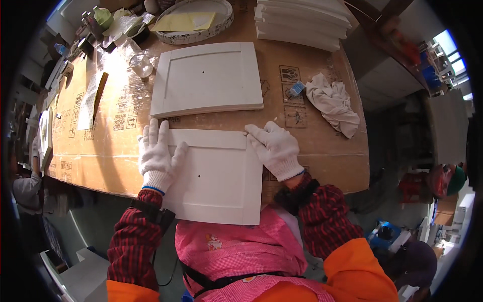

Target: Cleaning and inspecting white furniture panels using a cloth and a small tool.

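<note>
A white panel (211, 176) with a raised frame border and a small dark hole lies in front of me, its near end reaching past the table edge to my apron. My left hand (157, 153), in a white knit glove, rests flat along its left side, fingers stretched and thumb apart. At the panel's far right corner is my gloved right hand (275, 148), fingers bent together and fingertips touching the corner. Whether something small sits under those fingertips is hidden. Just beyond lies a short stack of similar white panels (206, 80).
Cardboard covers the table (322, 161). To the right lie a crumpled cloth (333, 104) and a small blue block (297, 89). White panels (304, 22) are piled at the back, beside a round tray (229, 22). A clear jar (141, 65) and papers (93, 103) stand left. Another person's sleeve (27, 191) shows far left.
</note>
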`<state>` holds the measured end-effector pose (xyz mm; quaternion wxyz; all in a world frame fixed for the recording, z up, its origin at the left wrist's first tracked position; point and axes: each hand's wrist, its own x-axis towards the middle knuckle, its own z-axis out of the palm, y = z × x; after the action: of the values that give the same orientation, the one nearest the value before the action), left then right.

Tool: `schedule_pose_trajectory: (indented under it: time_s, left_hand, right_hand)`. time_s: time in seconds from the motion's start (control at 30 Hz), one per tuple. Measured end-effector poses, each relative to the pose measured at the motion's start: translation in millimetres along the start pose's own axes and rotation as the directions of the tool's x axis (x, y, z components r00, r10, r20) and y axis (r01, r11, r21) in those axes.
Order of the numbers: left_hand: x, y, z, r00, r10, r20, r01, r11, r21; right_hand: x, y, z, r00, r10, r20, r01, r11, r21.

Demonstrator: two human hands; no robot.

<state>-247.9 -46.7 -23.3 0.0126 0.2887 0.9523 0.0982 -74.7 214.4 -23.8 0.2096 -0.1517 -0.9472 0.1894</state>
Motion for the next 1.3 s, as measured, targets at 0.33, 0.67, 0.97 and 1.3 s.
schedule_pose_trajectory:
  time_s: [0.33,0.67,0.97,1.3]
  left_hand:
    - [0,-1,1,0.999,0.016,-0.038,-0.015,1.000,0.014]
    - [-2,-2,1,0.999,0.013,-0.037,-0.012,0.999,0.029]
    - [-1,-2,2,0.999,0.013,-0.039,-0.012,0.999,0.033]
    - [-1,0,0,1.000,0.012,-0.028,-0.011,0.999,0.036]
  right_hand:
    - [4,1,-2,0.996,-0.089,0.007,0.089,0.996,0.012]
    - [-3,-3,-4,0.997,-0.058,0.046,0.055,0.997,0.052]
    - [-2,-2,-2,0.998,-0.059,0.034,0.057,0.997,0.048]
    - [-4,-4,-6,0.992,-0.112,0.049,0.110,0.992,0.057]
